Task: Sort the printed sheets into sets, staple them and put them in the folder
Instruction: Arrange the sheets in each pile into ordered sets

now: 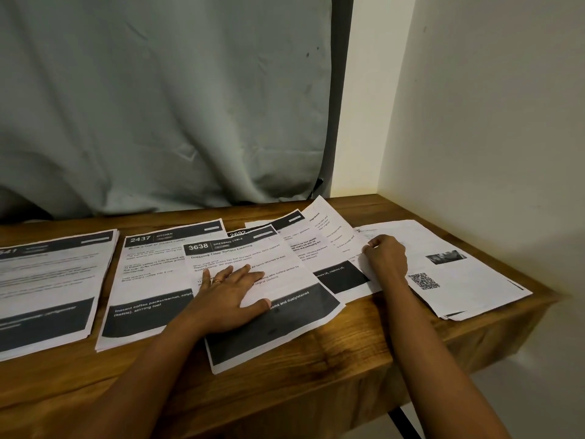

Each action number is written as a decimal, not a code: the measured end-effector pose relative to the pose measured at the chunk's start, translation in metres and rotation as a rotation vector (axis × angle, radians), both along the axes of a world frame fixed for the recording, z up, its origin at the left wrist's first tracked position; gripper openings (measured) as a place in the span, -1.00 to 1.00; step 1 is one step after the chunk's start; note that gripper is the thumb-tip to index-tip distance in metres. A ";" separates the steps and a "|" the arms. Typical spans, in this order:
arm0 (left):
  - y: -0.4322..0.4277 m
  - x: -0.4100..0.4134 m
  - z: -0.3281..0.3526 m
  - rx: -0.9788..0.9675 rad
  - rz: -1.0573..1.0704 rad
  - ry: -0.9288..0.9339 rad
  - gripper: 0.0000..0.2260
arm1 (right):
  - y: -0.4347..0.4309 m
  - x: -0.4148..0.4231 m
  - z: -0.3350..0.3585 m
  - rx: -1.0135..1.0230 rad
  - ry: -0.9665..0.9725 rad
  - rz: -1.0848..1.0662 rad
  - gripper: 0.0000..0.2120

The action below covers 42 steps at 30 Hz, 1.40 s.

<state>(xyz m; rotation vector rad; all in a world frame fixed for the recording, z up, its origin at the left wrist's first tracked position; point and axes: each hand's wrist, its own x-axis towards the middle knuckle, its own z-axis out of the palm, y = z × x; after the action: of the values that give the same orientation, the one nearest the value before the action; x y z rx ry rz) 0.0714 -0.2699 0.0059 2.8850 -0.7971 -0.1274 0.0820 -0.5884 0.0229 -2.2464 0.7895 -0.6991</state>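
The sheet headed 3638 [285, 270] lies askew in the middle of the worktop [348, 343]. Your left hand [228, 296] rests flat on it, fingers straight and spread. A sheet numbered 2692 [238, 234] peeks out at its top edge. Just to the right, your right hand [387, 258] curls onto the edge of a tilted sheet [329, 236], apparently pinching it and holding it raised. The 2437 stack [148, 280] lies to the left, with another stack [47, 280] beyond it. A QR-code stack [459, 289] lies far right.

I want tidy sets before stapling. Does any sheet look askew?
Yes. The 3638 sheet under the left hand lies skewed across the 2437 pile, and the right hand pinches a tilted sheet, lifted over its neighbours.
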 end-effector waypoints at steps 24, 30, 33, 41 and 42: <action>0.000 -0.001 -0.001 -0.015 0.002 -0.003 0.11 | -0.035 -0.012 0.092 0.158 -0.798 -0.213 -0.83; 0.000 -0.001 -0.001 -0.013 0.003 0.001 0.09 | -0.053 -0.011 0.077 0.258 -0.502 -0.076 -0.94; -0.001 -0.001 -0.001 -0.010 0.009 -0.006 -0.03 | -0.061 -0.011 0.062 0.159 -0.341 0.025 -0.98; 0.000 0.001 -0.002 -0.005 -0.002 0.004 0.03 | -0.066 -0.006 0.041 0.081 -0.206 0.114 -0.84; -0.001 0.001 -0.002 -0.002 -0.002 -0.001 0.00 | -0.064 -0.004 0.039 0.096 -0.200 0.120 -0.84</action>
<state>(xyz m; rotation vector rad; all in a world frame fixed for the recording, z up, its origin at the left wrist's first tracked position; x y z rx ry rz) 0.0720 -0.2706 0.0041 2.8823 -0.8001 -0.1247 0.0776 -0.6529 0.0622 -2.0799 0.5741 -0.7964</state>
